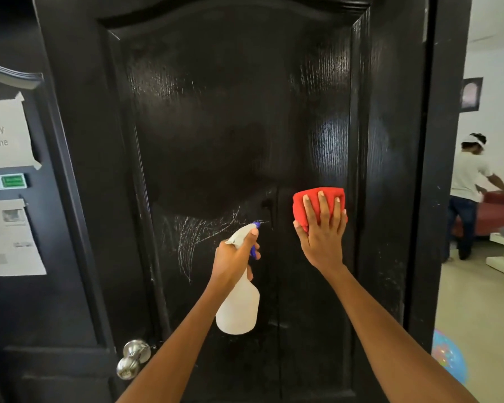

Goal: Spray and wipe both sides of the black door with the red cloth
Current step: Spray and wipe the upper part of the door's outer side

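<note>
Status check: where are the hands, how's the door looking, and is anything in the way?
Left hand grips spray bottle, nozzle toward black door. Right hand presses red cloth flat on panel. White streaks left of the nozzle. Nothing blocking.

A glossy black door (216, 126) with wood grain and pale scratches is shown. A soft red cloth (317, 199), a translucent white plastic spray bottle (239, 306) with blue nozzle, a polished metal knob (133, 359) and matt paper notices (6, 132) are seen.

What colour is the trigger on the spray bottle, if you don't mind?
Blue, on a white spray bottle; the head view shows it.
</note>
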Available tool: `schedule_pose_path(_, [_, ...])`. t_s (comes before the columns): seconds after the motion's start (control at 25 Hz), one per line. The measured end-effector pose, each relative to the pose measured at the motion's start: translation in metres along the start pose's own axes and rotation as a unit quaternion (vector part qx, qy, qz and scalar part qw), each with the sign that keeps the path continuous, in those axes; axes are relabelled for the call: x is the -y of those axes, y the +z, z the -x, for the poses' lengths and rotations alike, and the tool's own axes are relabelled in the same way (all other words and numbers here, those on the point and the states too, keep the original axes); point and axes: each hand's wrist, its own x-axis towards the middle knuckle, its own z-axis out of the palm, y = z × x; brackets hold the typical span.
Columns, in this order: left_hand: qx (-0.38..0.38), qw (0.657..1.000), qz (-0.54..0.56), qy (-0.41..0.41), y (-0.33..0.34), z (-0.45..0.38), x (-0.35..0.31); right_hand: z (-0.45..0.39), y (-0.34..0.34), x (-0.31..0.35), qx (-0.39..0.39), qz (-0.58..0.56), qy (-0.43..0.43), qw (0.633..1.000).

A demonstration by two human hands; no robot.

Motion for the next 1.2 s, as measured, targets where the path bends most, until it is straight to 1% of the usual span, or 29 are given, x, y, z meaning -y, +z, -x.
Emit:
schedule_pose_path(0.04, [-0.006, 1.000, -0.005, -0.022, -0.001, 0.001, 0.005, 0.003, 0.002, 0.003, 0.000, -0.005, 0.001, 1.000])
schedule_pose_path(0.12, [-0.049, 0.997, -0.005, -0.059, -0.009, 0.007, 0.019, 0.011, 0.006, 0.013, 0.006, -0.023, 0.002, 1.000])
schedule_pose_path(0.24, [-0.164, 0.983, 0.033, -0.080, -0.033, 0.015, 0.043, 0.025, 0.018, 0.036, 0.005, -0.038, -0.004, 0.999])
schedule_pose_path(0.32, [-0.211, 0.973, 0.027, -0.092, -0.053, 0.019, 0.054, 0.030, 0.024, 0.052, 0.006, -0.051, 0.005, 0.999])
schedule_pose_path(0.44, [-0.223, 0.969, 0.011, -0.104, -0.074, 0.026, 0.066, 0.034, 0.031, 0.077, 0.008, -0.060, 0.004, 0.998])
schedule_pose_path(0.56, [-0.223, 0.971, 0.017, -0.088, -0.092, 0.033, 0.069, 0.035, 0.036, 0.103, 0.018, -0.074, 0.010, 0.997])
schedule_pose_path(0.68, [-0.244, 0.967, 0.033, -0.062, -0.113, 0.035, 0.068, 0.012, 0.037, 0.135, 0.016, -0.106, 0.053, 0.993])
schedule_pose_path(0.76, [-0.259, 0.964, 0.034, -0.049, -0.128, 0.037, 0.065, -0.008, 0.038, 0.172, 0.009, -0.126, 0.054, 0.990])
schedule_pose_path(0.8, [-0.265, 0.963, 0.031, -0.044, -0.136, 0.039, 0.064, -0.015, 0.039, 0.194, 0.011, -0.129, 0.031, 0.991])
schedule_pose_path(0.84, [-0.269, 0.962, 0.027, -0.037, -0.143, 0.040, 0.063, -0.019, 0.042, 0.218, 0.017, -0.129, -0.012, 0.992])
schedule_pose_path(0.92, [-0.279, 0.960, 0.021, -0.022, -0.159, 0.045, 0.061, -0.023, 0.051, 0.260, 0.053, -0.126, -0.127, 0.982])
schedule_pose_path(0.96, [-0.287, 0.958, 0.015, -0.016, -0.167, 0.047, 0.060, -0.020, 0.058, 0.276, 0.079, -0.123, -0.189, 0.971])
schedule_pose_path(1.04, [-0.298, 0.955, 0.001, -0.010, -0.179, 0.052, 0.062, -0.007, 0.071, 0.291, 0.126, -0.098, -0.323, 0.933])
schedule_pose_path(1.12, [-0.297, 0.955, -0.004, -0.013, -0.184, 0.056, 0.067, 0.016, 0.082, 0.285, 0.163, -0.062, -0.444, 0.879])
schedule_pose_path(1.2, [-0.283, 0.959, -0.008, -0.026, -0.180, 0.057, 0.070, 0.035, 0.084, 0.261, 0.184, -0.045, -0.508, 0.840])
